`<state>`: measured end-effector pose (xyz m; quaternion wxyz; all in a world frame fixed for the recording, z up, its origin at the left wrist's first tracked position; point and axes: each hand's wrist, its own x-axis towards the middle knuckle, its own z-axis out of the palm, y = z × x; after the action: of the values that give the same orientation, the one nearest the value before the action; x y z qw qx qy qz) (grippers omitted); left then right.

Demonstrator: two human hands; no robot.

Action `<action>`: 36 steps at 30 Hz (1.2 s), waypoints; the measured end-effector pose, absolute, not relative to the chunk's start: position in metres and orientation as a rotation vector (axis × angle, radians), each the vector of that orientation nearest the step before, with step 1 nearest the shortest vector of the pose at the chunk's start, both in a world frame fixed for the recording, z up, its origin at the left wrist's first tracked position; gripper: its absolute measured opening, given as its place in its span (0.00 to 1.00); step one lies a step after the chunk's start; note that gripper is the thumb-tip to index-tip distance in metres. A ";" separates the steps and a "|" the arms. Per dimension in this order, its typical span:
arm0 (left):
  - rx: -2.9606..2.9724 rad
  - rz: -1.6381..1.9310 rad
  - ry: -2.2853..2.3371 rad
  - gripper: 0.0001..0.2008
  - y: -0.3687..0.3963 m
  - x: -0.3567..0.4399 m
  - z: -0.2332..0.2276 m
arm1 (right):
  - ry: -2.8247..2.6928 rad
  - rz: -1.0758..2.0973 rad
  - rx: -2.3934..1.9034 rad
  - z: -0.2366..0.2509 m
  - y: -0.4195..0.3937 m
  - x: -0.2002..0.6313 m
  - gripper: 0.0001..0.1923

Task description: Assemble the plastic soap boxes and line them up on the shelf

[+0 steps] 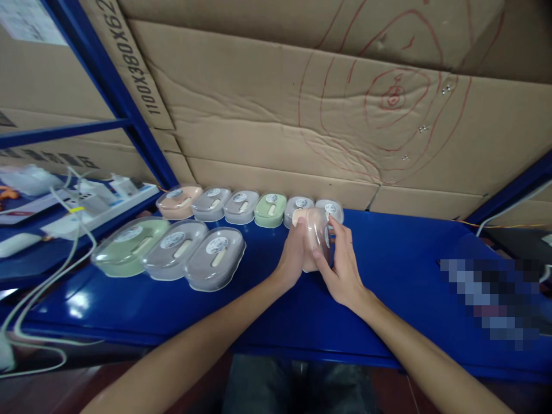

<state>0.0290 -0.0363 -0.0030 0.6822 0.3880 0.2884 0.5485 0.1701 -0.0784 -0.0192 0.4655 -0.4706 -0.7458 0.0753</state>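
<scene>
Tilted up on its side between my two hands is a pink plastic box with a clear lid [317, 233]. My left hand [292, 253] grips its left side, and my right hand [342, 267] holds the lid side, fingers around a round label. Behind it, a back row of similar lidded boxes runs left: a grey box [298, 206] partly hidden by my hold, a green box [271, 209], more grey ones and a pink box [179, 202]. A front row at the left has a green box [129, 247] and two grey boxes, the nearest grey box [215, 259] closest to my left forearm.
The boxes stand on a blue tabletop [388, 247]. Cardboard [259, 103] with red rings drawn on it walls off the back. White cables [56, 276] and a power strip [116, 207] lie at the left. A blurred, pixelated object [491, 299] is at the right.
</scene>
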 end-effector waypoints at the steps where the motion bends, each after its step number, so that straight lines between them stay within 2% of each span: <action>1: 0.867 1.240 0.645 0.27 -0.037 0.029 -0.002 | -1.830 0.180 -1.159 -0.019 -0.078 0.170 0.41; 5: 0.848 1.200 0.573 0.27 -0.040 0.026 0.008 | -1.801 0.145 -1.203 -0.020 -0.076 0.171 0.42; 10: 0.818 1.084 0.562 0.25 -0.041 0.021 0.019 | -1.772 0.116 -1.227 -0.020 -0.073 0.171 0.48; 12: 0.830 1.101 0.603 0.26 -0.040 0.020 0.018 | -1.748 0.139 -1.209 -0.019 -0.072 0.172 0.47; 16: 0.836 1.120 0.647 0.25 -0.035 0.019 0.013 | -1.509 0.379 -1.165 -0.017 -0.064 0.178 0.36; 24: 0.912 1.109 0.641 0.28 -0.024 0.016 0.009 | -1.116 1.209 -1.121 -0.001 -0.049 0.194 0.28; 36: 1.028 1.025 0.656 0.25 -0.016 0.010 0.009 | -1.038 1.317 -1.083 0.002 -0.049 0.204 0.24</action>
<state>0.0095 -0.0155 0.0094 0.6992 0.4614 0.2942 0.4600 0.2038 -0.0494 0.0024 0.5417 -0.4561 -0.4369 0.5546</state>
